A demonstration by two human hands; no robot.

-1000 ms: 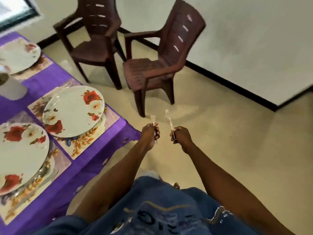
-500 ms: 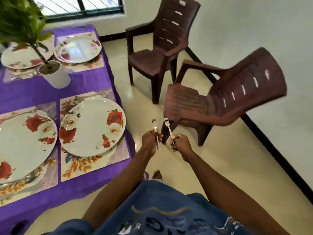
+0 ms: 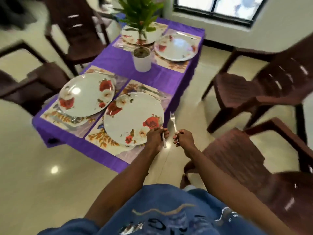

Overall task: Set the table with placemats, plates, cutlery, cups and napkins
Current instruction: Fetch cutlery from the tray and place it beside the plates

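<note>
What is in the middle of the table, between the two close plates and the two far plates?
A green plant in a white pot stands there on the purple tablecloth, seen in the head view.

Glossy floral plate, shiny metal fork, purple cloth tablecloth, polished floor.

- Bright daylight from the dark-framed window at top right, panes blown out to near white.
- Soft glare patches on the glossy white floral plates, strongest on the far right round plate.
- Small round highlight on the polished cream floor tiles at lower left.
- Heavy motion smear across the dark brown plastic chairs on both sides and along the top left corner.
- Wide-angle bending toward the borders, with the purple cloth-covered table tapering away.
- Sharpest near centre: thin silver fork fairly crisp.
- Shadows faint and diffuse.
</note>
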